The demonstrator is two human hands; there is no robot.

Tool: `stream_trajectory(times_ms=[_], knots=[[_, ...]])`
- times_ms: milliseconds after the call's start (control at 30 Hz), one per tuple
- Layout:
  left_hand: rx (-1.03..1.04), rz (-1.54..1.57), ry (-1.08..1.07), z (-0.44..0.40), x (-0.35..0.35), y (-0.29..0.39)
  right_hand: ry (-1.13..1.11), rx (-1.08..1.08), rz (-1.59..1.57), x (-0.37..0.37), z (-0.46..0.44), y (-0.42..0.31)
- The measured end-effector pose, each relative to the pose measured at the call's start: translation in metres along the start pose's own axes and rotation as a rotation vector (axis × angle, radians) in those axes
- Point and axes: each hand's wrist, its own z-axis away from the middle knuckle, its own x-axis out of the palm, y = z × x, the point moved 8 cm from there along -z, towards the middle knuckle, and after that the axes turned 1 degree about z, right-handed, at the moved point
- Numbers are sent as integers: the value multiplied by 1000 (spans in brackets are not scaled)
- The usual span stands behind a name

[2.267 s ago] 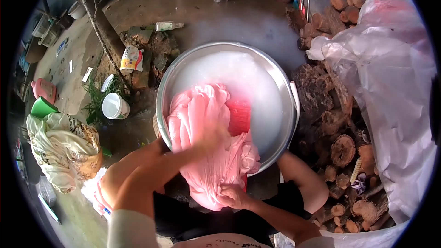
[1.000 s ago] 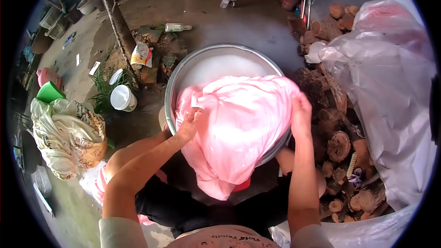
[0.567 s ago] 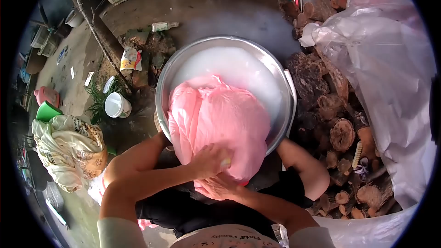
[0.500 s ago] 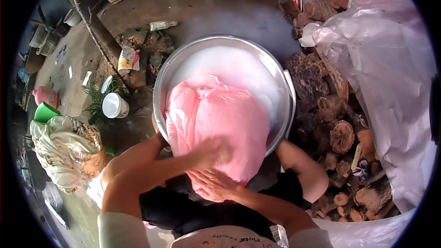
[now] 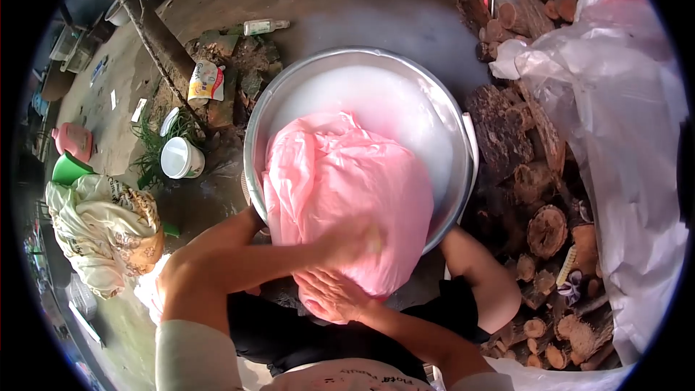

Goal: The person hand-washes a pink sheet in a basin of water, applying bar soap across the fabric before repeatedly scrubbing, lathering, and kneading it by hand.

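Note:
A large metal basin (image 5: 259,112) holds cloudy, foamy water (image 5: 405,94). Wet pink cloth (image 5: 391,174) is bunched in it and drapes over the near rim. Over the lower part of the cloth, my left hand (image 5: 355,241) is blurred by motion, with a small pale yellowish thing at its fingers, too smeared to name. My right hand (image 5: 334,297) lies flat on the cloth's near edge, fingers outstretched, just below my left hand. Much of the near rim is hidden by the cloth.
Stacked logs (image 5: 546,232) and a plastic sheet (image 5: 615,123) lie on the right. On the left are a white tub (image 5: 181,158), a heap of patterned cloth (image 5: 105,228), a green scoop (image 5: 71,169) and a pink jug (image 5: 72,140). A bottle (image 5: 265,27) lies beyond.
The cloth, earlier lifted and spread between both hands, now rests bunched over the near rim. My right hand has come down flat on it; my left hand has shifted right along it.

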Motion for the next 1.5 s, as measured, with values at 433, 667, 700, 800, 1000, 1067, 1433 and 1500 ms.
stream_trajectory(times_ms=[433, 667, 700, 800, 1000, 1067, 1433, 1500], knots=[[134, -112, 72, 17, -9, 35, 78, 42, -62, -1, -5, 0], [-369, -708, 29, -35, -38, -102, 106, -15, -42, -12, -7, 2], [-303, -611, -3, -29, -29, -86, 120, -5, -49, -11, -6, 0], [-71, -275, 43, 8, -5, -30, 112, 23, -63, -8, -6, 0], [-271, -809, -73, 10, -35, -108, 186, -23, -78, -18, -10, -1], [-582, -552, 446, 18, -69, -157, 200, -48, -62, -17, -10, -2], [-304, -375, 42, 43, -38, -106, 234, -41, -86, -25, -13, -2], [-425, -649, 160, 44, -52, -148, 201, -32, -88, -27, -18, -5]])
